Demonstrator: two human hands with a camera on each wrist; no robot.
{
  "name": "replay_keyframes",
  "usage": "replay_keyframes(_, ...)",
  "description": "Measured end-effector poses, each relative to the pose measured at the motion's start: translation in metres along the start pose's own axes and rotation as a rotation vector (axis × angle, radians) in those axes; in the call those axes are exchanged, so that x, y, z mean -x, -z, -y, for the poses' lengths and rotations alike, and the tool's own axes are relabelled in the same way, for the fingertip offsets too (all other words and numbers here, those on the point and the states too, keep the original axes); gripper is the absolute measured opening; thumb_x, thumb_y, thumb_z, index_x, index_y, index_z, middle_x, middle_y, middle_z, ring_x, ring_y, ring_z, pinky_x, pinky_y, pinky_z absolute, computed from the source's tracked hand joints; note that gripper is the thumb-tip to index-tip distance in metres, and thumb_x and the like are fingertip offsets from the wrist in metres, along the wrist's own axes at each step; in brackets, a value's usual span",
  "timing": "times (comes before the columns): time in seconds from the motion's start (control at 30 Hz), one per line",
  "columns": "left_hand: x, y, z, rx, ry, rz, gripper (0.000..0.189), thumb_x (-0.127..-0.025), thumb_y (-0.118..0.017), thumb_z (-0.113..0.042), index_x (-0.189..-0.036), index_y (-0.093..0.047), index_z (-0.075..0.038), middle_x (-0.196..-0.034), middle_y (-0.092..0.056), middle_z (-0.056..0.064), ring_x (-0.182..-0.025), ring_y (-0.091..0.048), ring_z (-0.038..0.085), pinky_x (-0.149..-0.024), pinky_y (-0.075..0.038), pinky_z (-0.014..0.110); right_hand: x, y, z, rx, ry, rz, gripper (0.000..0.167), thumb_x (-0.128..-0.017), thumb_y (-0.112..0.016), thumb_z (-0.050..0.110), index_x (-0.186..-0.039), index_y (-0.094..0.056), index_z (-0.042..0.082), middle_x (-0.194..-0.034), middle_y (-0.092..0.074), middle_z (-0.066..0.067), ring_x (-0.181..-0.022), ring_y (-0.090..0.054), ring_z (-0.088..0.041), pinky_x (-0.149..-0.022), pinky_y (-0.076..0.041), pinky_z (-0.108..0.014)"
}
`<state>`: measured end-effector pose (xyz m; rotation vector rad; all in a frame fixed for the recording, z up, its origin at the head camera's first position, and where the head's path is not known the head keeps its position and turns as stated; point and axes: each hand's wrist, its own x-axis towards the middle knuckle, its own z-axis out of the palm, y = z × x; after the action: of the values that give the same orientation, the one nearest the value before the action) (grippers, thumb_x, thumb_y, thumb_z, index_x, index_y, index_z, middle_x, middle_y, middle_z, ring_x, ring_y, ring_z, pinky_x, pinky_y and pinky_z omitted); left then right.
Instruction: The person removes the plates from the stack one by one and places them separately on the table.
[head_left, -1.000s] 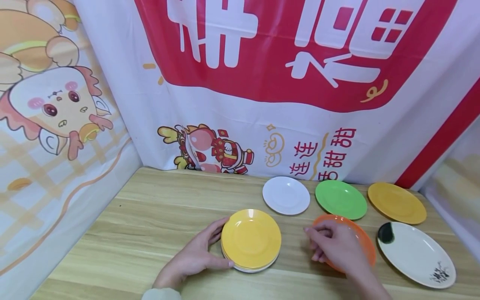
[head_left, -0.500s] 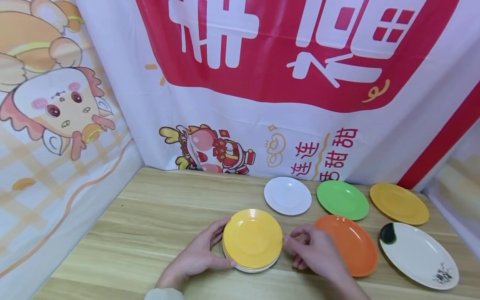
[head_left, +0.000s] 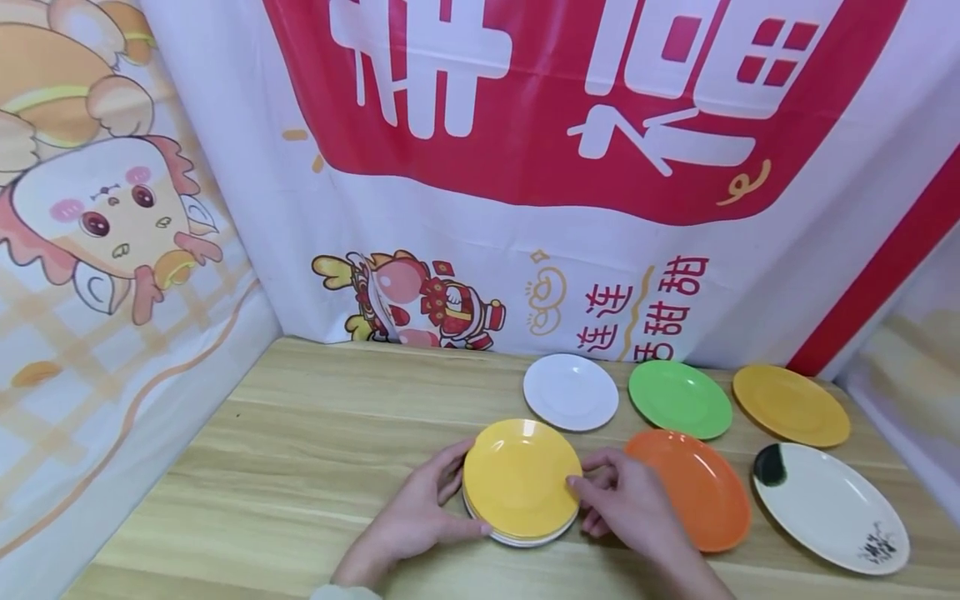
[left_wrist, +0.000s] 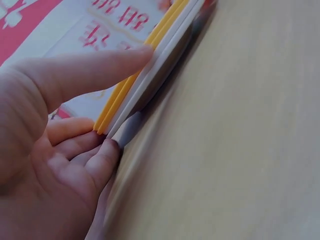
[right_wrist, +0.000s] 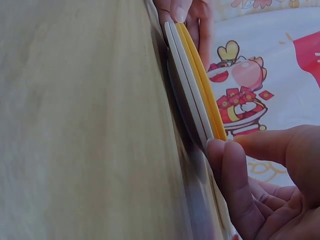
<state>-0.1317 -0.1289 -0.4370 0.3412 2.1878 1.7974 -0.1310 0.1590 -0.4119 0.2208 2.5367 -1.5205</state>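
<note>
A stack of small round plates (head_left: 521,479) sits near the front middle of the table, yellow ones on top and white ones beneath. My left hand (head_left: 423,512) grips its left side, thumb along the near rim and fingers round the far left edge. At the right edge, my right hand (head_left: 626,504) pinches the rim, its thumb on the top yellow plate and fingers at the side. The right wrist view shows the layered yellow and white rims (right_wrist: 197,82) between both hands. Whether the stack's underside touches the table I cannot tell.
To the right lie an orange plate (head_left: 701,492) and an oval cream plate (head_left: 825,508) with a dark corner patch. Behind are white (head_left: 570,392), green (head_left: 678,400) and yellow-orange (head_left: 791,406) plates. Printed cloths (head_left: 420,192) hang around the wooden table (head_left: 315,417).
My right hand has moved left from over the orange plate to the stack's right edge and taken hold there. The stack, with my left hand on it, has shifted slightly right.
</note>
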Motion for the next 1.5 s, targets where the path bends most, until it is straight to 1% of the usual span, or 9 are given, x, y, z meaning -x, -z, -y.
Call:
replay_keyframes(0.17, -0.004, -0.015, -0.003, 0.001, -0.058, -0.011, 0.108, -0.075, -0.095, -0.004, -0.164, -0.035, 0.002, -0.172, -0.035, 0.024, -0.161, -0.033, 0.042, -0.128, -0.034, 0.037, -0.003, 0.008, -0.003, 0.025, -0.02, -0.025, 0.033, -0.096, -0.081, 0.016, -0.122, -0.068, 0.001, -0.08, -0.072, -0.009, -0.059, -0.07, -0.02, -0.054, -0.064, -0.035)
replay_keyframes(0.27, -0.005, -0.02, -0.004, 0.0, -0.069, -0.013, 0.107, -0.075, -0.095, -0.004, -0.164, -0.036, 0.003, -0.172, -0.037, 0.023, -0.161, -0.035, 0.041, -0.128, -0.034, 0.038, -0.004, 0.012, -0.004, 0.066, -0.037, -0.031, 0.031, -0.096, -0.081, 0.017, -0.119, -0.068, 0.001, -0.08, -0.072, -0.008, -0.059, -0.07, -0.019, -0.054, -0.064, -0.034)
replay_keyframes(0.43, -0.006, -0.023, -0.005, 0.008, -0.053, -0.024, 0.107, -0.075, -0.096, -0.005, -0.164, -0.036, 0.001, -0.171, -0.038, 0.023, -0.16, -0.036, 0.041, -0.129, -0.034, 0.041, -0.005, 0.014, -0.004, 0.113, -0.049, -0.023, 0.031, -0.095, -0.082, 0.017, -0.117, -0.068, 0.0, -0.079, -0.072, -0.008, -0.058, -0.07, -0.018, -0.054, -0.064, -0.034)
replay_keyframes(0.67, -0.005, -0.027, -0.004, 0.037, -0.032, -0.029, 0.108, -0.075, -0.095, -0.004, -0.164, -0.035, 0.002, -0.171, -0.036, 0.027, -0.159, -0.037, 0.044, -0.13, -0.033, 0.048, -0.005, 0.016, -0.004, 0.119, -0.048, -0.025, 0.028, -0.096, -0.081, 0.013, -0.116, -0.069, -0.001, -0.079, -0.072, -0.008, -0.059, -0.07, -0.018, -0.054, -0.064, -0.034)
replay_keyframes(0.97, -0.002, -0.03, -0.004, 0.046, -0.056, -0.035, 0.109, -0.073, -0.095, -0.001, -0.164, -0.034, 0.005, -0.17, -0.035, 0.032, -0.158, -0.037, 0.048, -0.13, -0.031, 0.051, -0.006, 0.019, -0.003, 0.092, -0.064, -0.018, 0.024, -0.098, -0.077, 0.012, -0.118, -0.071, -0.001, -0.081, -0.072, -0.01, -0.06, -0.072, -0.019, -0.055, -0.064, -0.035)
replay_keyframes(1.07, -0.003, -0.03, -0.004, 0.037, -0.043, -0.039, 0.11, -0.073, -0.095, -0.002, -0.164, -0.034, 0.004, -0.17, -0.035, 0.031, -0.158, -0.038, 0.047, -0.13, -0.032, 0.051, -0.006, 0.019, -0.003, 0.089, -0.07, -0.026, 0.027, -0.097, -0.078, 0.014, -0.118, -0.07, 0.0, -0.079, -0.072, -0.01, -0.059, -0.071, -0.02, -0.054, -0.064, -0.035)
replay_keyframes(1.2, -0.004, -0.031, -0.006, 0.021, -0.015, -0.044, 0.111, -0.073, -0.096, -0.004, -0.165, -0.035, 0.001, -0.171, -0.035, 0.029, -0.158, -0.039, 0.046, -0.129, -0.034, 0.05, -0.006, 0.019, -0.004, 0.094, -0.075, -0.041, 0.035, -0.093, -0.083, 0.02, -0.118, -0.069, 0.0, -0.077, -0.072, -0.009, -0.058, -0.07, -0.02, -0.053, -0.063, -0.035)
replay_keyframes(1.33, -0.005, -0.032, -0.007, 0.007, 0.003, -0.05, 0.111, -0.073, -0.097, -0.004, -0.165, -0.035, 0.0, -0.171, -0.035, 0.029, -0.158, -0.039, 0.045, -0.129, -0.036, 0.051, -0.007, 0.019, -0.003, 0.1, -0.074, -0.049, 0.04, -0.09, -0.087, 0.021, -0.118, -0.069, -0.001, -0.076, -0.072, -0.009, -0.057, -0.07, -0.02, -0.052, -0.062, -0.034)
replay_keyframes(1.5, -0.004, -0.032, -0.008, 0.009, 0.013, -0.059, 0.112, -0.072, -0.097, -0.003, -0.165, -0.035, -0.001, -0.171, -0.034, 0.03, -0.157, -0.039, 0.047, -0.129, -0.035, 0.053, -0.008, 0.017, -0.002, 0.14, -0.102, -0.044, 0.044, -0.087, -0.091, 0.027, -0.115, -0.069, 0.002, -0.076, -0.073, -0.008, -0.057, -0.069, -0.02, -0.053, -0.061, -0.033)
